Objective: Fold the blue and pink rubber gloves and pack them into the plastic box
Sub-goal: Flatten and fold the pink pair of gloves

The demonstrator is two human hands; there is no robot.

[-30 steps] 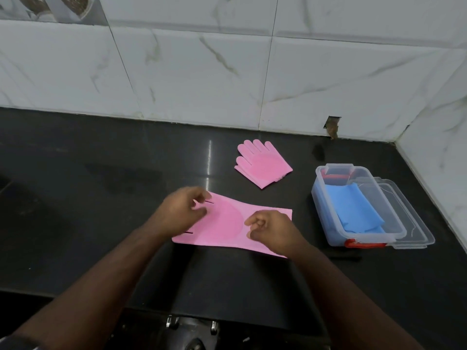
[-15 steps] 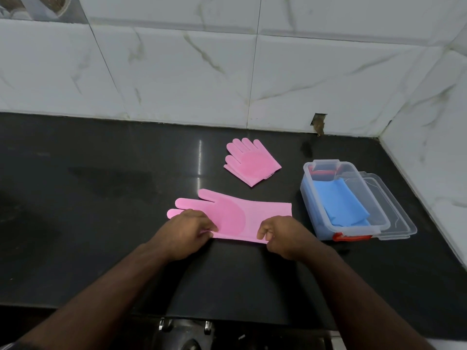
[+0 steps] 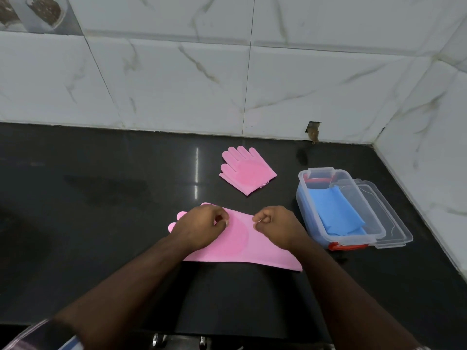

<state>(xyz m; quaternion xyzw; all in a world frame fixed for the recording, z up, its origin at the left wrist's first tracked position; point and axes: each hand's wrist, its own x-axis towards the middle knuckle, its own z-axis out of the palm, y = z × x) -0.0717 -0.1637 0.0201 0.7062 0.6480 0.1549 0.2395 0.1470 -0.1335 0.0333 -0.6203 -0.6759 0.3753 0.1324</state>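
Now, head view only, entries below.
Counter: black polished counter point(image 3: 101, 223), white marble-look tiled wall point(image 3: 177, 84) behind and to the right.
Near glove: pink glove point(image 3: 242, 246) lies flat in front of the person, its fingertips showing to the left, its cuff running to the lower right.
Left hand: left hand point(image 3: 199, 227) sits over the finger end of the near glove, fingers curled, pinching the rubber at its far edge.
Right hand: right hand point(image 3: 276, 227) sits over the middle of the same glove, fingers curled, pinching the far edge; the two pinches are close together.
Far glove: second pink glove point(image 3: 246, 173) lies further back on the counter, folded, fingers pointing away, apart from both hands.
Box: clear plastic box point(image 3: 305, 208) stands to the right of the near glove, red latch at its near end.
Box contents: folded blue gloves point(image 3: 333, 213) lie inside the box.
Lid: clear lid point(image 3: 394, 223) lies against the box's right side.
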